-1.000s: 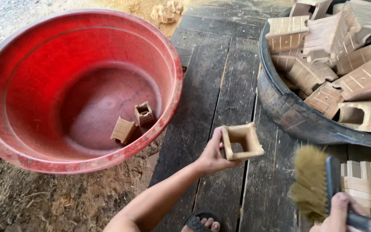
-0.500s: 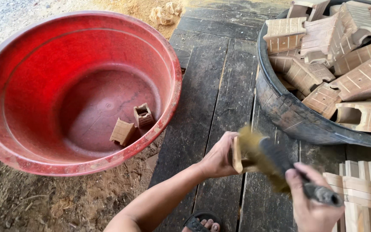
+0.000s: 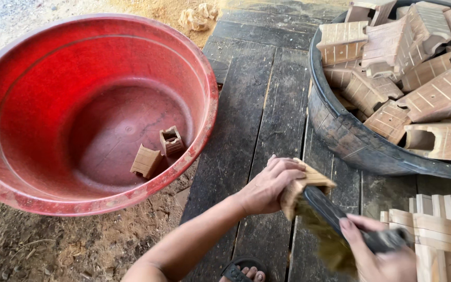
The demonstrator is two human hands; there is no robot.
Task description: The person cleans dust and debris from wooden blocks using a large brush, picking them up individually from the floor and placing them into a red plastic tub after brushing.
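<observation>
The right hand (image 3: 379, 256), at 5 o'clock in the view, is clenched on the dark handle of a brush (image 3: 324, 219). A second ago the brush was held off to the lower right, clear of the work; now its yellowish bristles are pressed against the wooden block (image 3: 309, 185) and blurred with motion. So the brushing stroke is under way on this piece.

The left hand (image 3: 270, 185), near centre, grasps that small wooden block, fingers wrapped over its top. A second ago the block's hollow opening faced the camera; now it is turned, with a flat side up and the opening out of sight.

A sandalled foot (image 3: 244, 271) shows at 6 o'clock on the dark planks (image 3: 246, 115).

At 9 o'clock sits the red tub (image 3: 204, 78), with two small blocks (image 3: 157, 154) on its bottom, unchanged. At 2 o'clock the dark tub (image 3: 340, 136) is heaped with similar grooved pieces. At 4 o'clock, a stack of pale slats (image 3: 439, 224).
</observation>
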